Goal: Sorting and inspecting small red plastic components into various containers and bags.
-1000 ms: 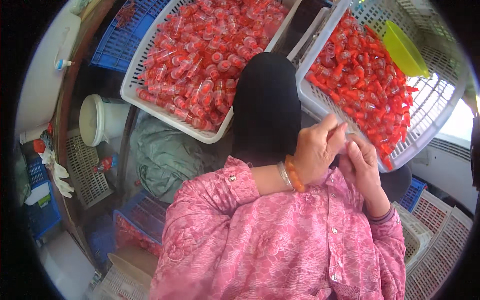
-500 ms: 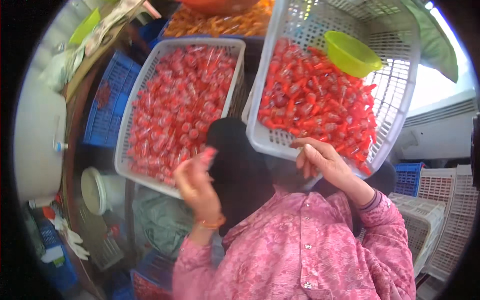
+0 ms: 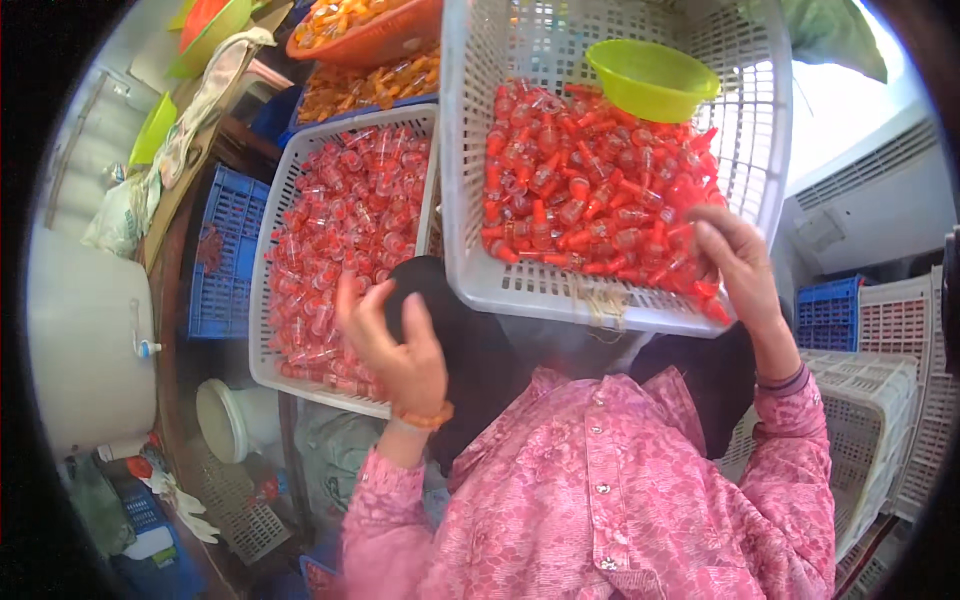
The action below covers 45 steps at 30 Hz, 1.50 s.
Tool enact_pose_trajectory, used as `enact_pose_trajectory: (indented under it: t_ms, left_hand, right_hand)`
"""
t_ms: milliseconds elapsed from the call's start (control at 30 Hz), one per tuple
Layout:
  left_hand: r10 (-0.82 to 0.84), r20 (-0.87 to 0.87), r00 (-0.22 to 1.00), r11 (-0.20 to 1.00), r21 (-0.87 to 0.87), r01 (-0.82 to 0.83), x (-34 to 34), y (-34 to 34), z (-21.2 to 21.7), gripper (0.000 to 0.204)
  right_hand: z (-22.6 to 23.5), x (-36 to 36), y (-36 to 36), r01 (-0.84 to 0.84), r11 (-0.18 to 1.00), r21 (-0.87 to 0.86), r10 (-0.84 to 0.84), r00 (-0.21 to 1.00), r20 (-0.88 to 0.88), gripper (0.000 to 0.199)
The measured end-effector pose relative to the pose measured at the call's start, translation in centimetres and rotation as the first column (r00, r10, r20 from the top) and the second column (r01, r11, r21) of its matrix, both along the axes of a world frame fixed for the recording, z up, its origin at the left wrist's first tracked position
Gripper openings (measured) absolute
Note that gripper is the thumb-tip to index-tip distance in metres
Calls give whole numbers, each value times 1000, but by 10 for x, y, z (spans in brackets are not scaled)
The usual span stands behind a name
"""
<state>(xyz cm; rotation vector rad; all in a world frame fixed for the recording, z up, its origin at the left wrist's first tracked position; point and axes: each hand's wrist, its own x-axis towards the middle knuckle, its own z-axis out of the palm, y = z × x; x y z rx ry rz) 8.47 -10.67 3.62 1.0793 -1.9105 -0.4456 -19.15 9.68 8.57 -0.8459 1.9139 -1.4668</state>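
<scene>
My left hand (image 3: 393,350) is raised beside the left crate, its fingers spread and nothing held in them. Below and beyond it, small clear-and-red plastic bottles (image 3: 345,220) fill the white left crate (image 3: 262,340). My right hand (image 3: 738,262) reaches over the near right corner of the white right basket (image 3: 545,305), with thumb and forefinger apart. Its fingertips are nearest to a heap of small clear pieces with long red pointed tips (image 3: 590,190); whether they touch any is unclear. A yellow-green plastic bowl (image 3: 655,85) rests tilted on that heap.
Behind the left crate are orange pieces (image 3: 370,85) and an orange basin (image 3: 390,35). A blue crate (image 3: 228,265) and a white bucket (image 3: 225,420) stand at the left. Stacked white crates (image 3: 865,400) and a blue crate (image 3: 828,315) are at the right.
The small red item at my left fingertips is gone from them, and those fingers have spread. My right hand has moved right, from the basket's front rim to its right corner. The view has shifted.
</scene>
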Motion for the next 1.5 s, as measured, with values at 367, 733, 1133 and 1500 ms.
enact_pose_trajectory:
  t_ms: [367, 733, 1133, 1500]
  left_hand:
    - [-624, 233, 746, 761, -37, 647, -135, 87, -63, 31]
    - [-513, 396, 762, 828, -5, 560, -152, 95, -58, 27]
    - [-491, 426, 759, 829, -39, 558, -154, 98, -62, 18]
    - [-447, 460, 767, 826, -117, 552, -147, 92, -69, 17]
  right_hand:
    - [23, -142, 62, 504, 769, -393, -615, 752, -239, 28]
    - [86, -311, 24, 625, 363, -691, -571, -437, -695, 83]
    - [125, -443, 4, 953, 263, -148, -64, -136, -989, 50]
    - [211, -376, 142, 699, 408, -587, -911, 275, -306, 56]
